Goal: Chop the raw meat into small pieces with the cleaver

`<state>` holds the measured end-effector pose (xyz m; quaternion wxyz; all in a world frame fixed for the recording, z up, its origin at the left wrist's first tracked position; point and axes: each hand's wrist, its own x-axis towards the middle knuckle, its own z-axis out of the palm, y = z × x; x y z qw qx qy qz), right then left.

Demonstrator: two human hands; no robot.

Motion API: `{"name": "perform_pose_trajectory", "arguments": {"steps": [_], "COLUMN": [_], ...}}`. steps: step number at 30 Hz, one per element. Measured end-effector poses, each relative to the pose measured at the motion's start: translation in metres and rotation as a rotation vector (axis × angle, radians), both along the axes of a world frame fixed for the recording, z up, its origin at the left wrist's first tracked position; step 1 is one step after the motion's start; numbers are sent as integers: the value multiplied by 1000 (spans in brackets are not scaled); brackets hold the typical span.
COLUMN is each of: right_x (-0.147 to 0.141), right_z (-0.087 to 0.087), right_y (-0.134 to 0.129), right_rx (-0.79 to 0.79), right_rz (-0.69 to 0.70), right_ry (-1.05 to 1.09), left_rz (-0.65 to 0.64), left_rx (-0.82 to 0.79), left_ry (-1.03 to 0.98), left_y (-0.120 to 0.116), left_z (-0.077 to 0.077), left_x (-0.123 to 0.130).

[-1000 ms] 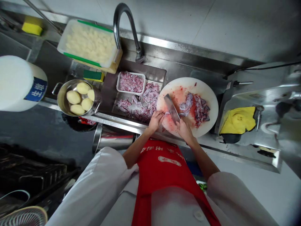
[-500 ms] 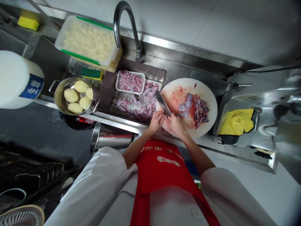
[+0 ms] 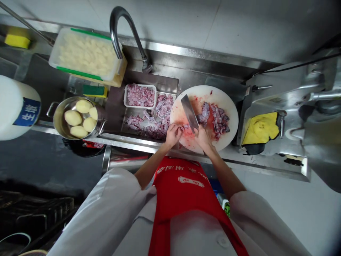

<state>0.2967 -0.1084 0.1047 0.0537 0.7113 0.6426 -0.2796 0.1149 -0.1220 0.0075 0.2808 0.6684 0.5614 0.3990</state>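
Observation:
My right hand (image 3: 203, 138) is closed round the handle of a cleaver (image 3: 190, 113), its blade lying over a round white cutting board (image 3: 229, 96). At the board's left edge, my left hand (image 3: 173, 134) pinches the end of a small pinkish piece of meat (image 3: 185, 127) that reaches toward the blade. A heap of dark, bloody meat (image 3: 220, 121) rests on the board's right part. More skinned meat (image 3: 157, 126) fills the sink's lower part, beside a white basket (image 3: 140, 106) of cut pieces.
A curved faucet (image 3: 133, 30) rises behind the sink. To the left are a lidded tub (image 3: 85, 53), a sponge (image 3: 93, 90), a steel pot (image 3: 60, 122) of peeled potatoes and a big white container (image 3: 16, 92). At right, a yellow cloth (image 3: 261, 128) lies on metal equipment (image 3: 293, 85).
The cleaver has moved away from my left hand, and its blade now lies further over the board. My hands are further apart. The whole view has shifted slightly.

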Motion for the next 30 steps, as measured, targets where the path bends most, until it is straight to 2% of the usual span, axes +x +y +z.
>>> {"name": "perform_pose_trajectory", "arguments": {"steps": [2,5,7,10,14,16,21,23,25,27,30], "right_x": [-6,-12,-13,-17,-27,-26,7,24,38,50,63], "right_z": [-2,-5,-7,-8,-13,-17,-29,-34,-36,-36,-31], "right_y": [-2,-3,-4,1,15,20,1,-14,-28,-39,-53], "right_rx": [-30,-62,-75,-76,-28,-14,-23,12,114,224,255], "right_rz": [-20,-36,-29,-31,-64,-67,-61,-58,-82,-150,-303], "right_ry": [0,-3,1,3,-11,2,72,115,178,220,211], "left_rz": [-69,-241,-295,-318,-450,-467,-176,-140,-218,-349,-462], "left_rx": [-1,0,-9,-23,1,32,50,52,69,89,102], "left_ry": [78,210,263,266,247,236,187,225,312,396,421], "left_y": [12,23,26,25,19,16,17,15,10,6,5], "left_z": [-1,-4,-7,-11,-19,-23,-34,-36,-36,-36,-36], "left_x": [9,18,20,20,19,16,2,-2,-4,-6,-8]}}
